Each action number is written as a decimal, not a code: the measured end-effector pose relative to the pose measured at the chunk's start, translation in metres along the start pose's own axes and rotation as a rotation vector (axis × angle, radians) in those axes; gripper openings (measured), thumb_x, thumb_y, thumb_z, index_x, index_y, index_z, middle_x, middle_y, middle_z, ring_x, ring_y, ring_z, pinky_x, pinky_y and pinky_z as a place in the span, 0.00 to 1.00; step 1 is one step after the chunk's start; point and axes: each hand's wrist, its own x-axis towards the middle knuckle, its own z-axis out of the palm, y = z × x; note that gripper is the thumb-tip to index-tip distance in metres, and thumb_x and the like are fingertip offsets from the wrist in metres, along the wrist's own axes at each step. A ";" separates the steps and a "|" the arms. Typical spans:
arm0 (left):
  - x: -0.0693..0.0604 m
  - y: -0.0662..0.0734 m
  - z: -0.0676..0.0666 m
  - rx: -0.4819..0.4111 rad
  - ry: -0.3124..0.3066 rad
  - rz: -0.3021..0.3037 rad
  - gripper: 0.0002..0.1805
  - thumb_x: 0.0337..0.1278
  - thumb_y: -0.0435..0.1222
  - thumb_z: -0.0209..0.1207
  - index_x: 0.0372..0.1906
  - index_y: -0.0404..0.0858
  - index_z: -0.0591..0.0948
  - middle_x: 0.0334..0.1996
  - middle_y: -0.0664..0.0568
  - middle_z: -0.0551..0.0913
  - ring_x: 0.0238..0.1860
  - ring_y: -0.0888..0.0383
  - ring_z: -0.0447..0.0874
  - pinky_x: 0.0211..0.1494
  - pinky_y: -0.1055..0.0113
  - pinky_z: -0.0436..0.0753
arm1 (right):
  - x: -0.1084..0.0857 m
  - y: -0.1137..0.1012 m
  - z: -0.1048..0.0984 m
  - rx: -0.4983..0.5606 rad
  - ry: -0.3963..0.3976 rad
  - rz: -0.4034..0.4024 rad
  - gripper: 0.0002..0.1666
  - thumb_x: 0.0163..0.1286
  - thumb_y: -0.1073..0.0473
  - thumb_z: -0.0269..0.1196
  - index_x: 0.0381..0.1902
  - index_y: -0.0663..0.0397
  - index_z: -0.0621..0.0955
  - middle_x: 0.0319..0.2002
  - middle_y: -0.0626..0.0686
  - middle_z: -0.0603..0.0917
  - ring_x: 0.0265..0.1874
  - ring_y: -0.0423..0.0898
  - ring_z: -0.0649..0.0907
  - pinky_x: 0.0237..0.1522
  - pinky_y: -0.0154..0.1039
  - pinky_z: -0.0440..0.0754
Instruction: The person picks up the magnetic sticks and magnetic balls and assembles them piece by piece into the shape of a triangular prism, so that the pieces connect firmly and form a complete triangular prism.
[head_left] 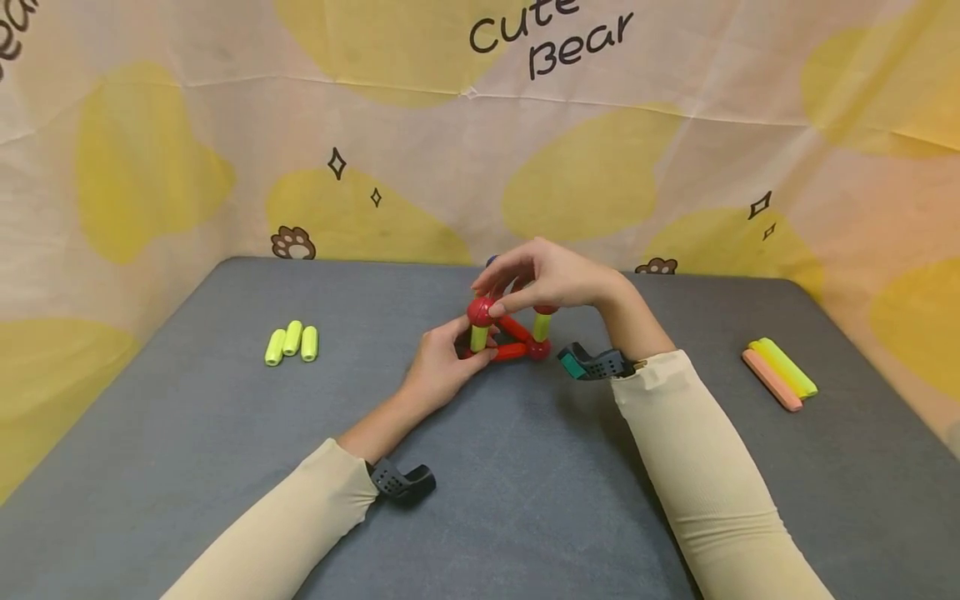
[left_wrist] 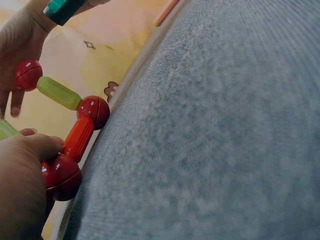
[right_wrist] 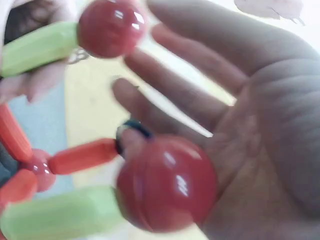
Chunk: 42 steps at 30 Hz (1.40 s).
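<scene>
A frame of magnetic-style rods and balls stands on the table. My left hand [head_left: 442, 362] grips its near left corner, fingers and thumb around an upright yellow-green rod [head_left: 479, 338] and close to the red ball at its foot [left_wrist: 62, 177]. My right hand [head_left: 555, 275] reaches over from the right. Its thumb and fingers hold the red ball [head_left: 482, 312] on top of that rod. Red rods [head_left: 512, 352] join red balls [head_left: 538, 348] along the base. A second yellow-green rod [head_left: 542, 327] stands at right, topped by another red ball [right_wrist: 167, 184]. A blue piece [head_left: 491, 260] shows behind my right hand, mostly hidden.
Several short yellow-green rods [head_left: 292, 340] lie at the table's left. Longer yellow [head_left: 783, 367] and orange [head_left: 771, 380] rods lie side by side at right. A patterned cloth [head_left: 420, 167] hangs behind the grey table [head_left: 480, 517]. Dark straps circle both wrists.
</scene>
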 end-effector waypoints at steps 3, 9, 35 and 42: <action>0.000 0.001 0.004 -0.007 -0.002 0.001 0.13 0.56 0.32 0.70 0.47 0.36 0.85 0.39 0.49 0.89 0.39 0.57 0.86 0.45 0.67 0.83 | -0.011 0.012 -0.006 0.112 0.195 -0.020 0.16 0.67 0.63 0.68 0.52 0.58 0.86 0.47 0.52 0.90 0.46 0.46 0.87 0.54 0.42 0.85; 0.000 0.002 0.010 0.010 -0.013 -0.014 0.13 0.57 0.33 0.70 0.47 0.36 0.85 0.40 0.48 0.89 0.38 0.56 0.85 0.44 0.66 0.84 | -0.041 0.065 -0.003 0.609 0.589 0.008 0.14 0.77 0.64 0.55 0.41 0.50 0.88 0.36 0.44 0.90 0.36 0.40 0.86 0.42 0.33 0.84; -0.002 -0.005 -0.011 0.085 0.094 -0.172 0.20 0.57 0.39 0.71 0.53 0.36 0.84 0.43 0.43 0.87 0.42 0.50 0.86 0.49 0.56 0.87 | -0.156 0.082 0.068 -0.260 0.792 0.338 0.15 0.72 0.52 0.65 0.51 0.54 0.86 0.43 0.55 0.89 0.34 0.27 0.82 0.37 0.23 0.78; -0.003 0.001 -0.008 0.100 0.058 -0.173 0.21 0.58 0.40 0.70 0.54 0.36 0.83 0.44 0.43 0.87 0.42 0.49 0.85 0.50 0.56 0.86 | -0.199 0.084 0.057 -0.437 1.062 0.432 0.15 0.68 0.57 0.67 0.50 0.58 0.86 0.43 0.61 0.88 0.39 0.35 0.83 0.44 0.26 0.74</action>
